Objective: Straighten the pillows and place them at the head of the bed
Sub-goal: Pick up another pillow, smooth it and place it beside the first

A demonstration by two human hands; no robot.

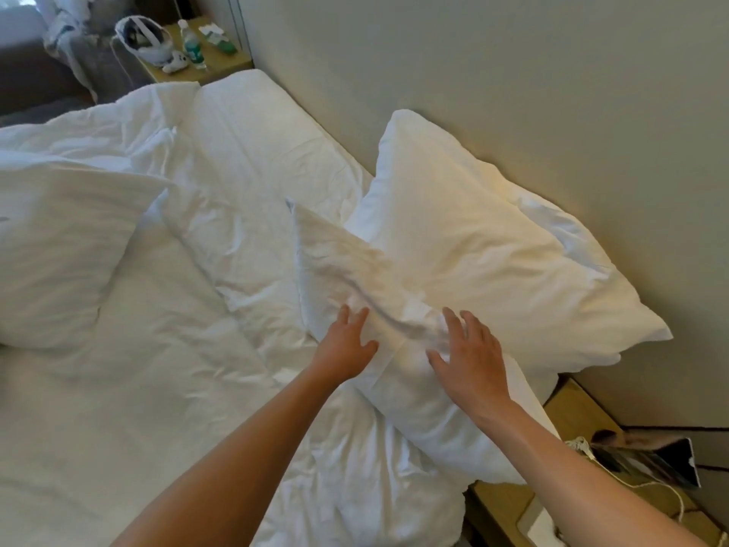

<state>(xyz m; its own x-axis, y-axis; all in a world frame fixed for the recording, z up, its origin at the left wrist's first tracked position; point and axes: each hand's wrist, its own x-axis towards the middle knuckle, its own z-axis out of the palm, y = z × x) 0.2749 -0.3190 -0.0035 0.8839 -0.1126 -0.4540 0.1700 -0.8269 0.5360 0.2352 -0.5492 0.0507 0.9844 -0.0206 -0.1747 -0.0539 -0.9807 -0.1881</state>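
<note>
bed point(244, 159): fills the left and centre of the frame, white sheet creased, its head against the wall on the right side of the frame.
duvet point(130, 380): rumpled, spread over the lower left and lower centre.
back pillow point(493, 246): centre right of the frame, leaning on the wall point(513, 73), already at the head of the bed, one corner pointing to the right edge of the frame.
front pillow point(355, 270): centre of the frame, lying crooked and overlapping the lower edge of the back pillow, its lower end hanging past the mattress edge toward the lower right.
third pillow point(59, 246): left edge of the frame, well apart from the other two, not yet at the head.
near bedside table point(513, 503): lower right, with a cable and a dark flat object on it.
far bedside table point(205, 61): upper left, bottles and small items on it.
right hand point(469, 357): fingers spread and straight, flat on the front pillow, grasping nothing.
left hand point(343, 345): fingers splayed, resting on the same pillow's crumpled edge, grasping nothing.
risk, slide: the overhanging end could slip off onto the near bedside table if the pillow is pushed rather than lifted.
risk, knock-on: a hard shove toward the wall could tip the back pillow askew.
risk, creases: flat patting alone may leave the case bunched where it is crumpled.
</note>
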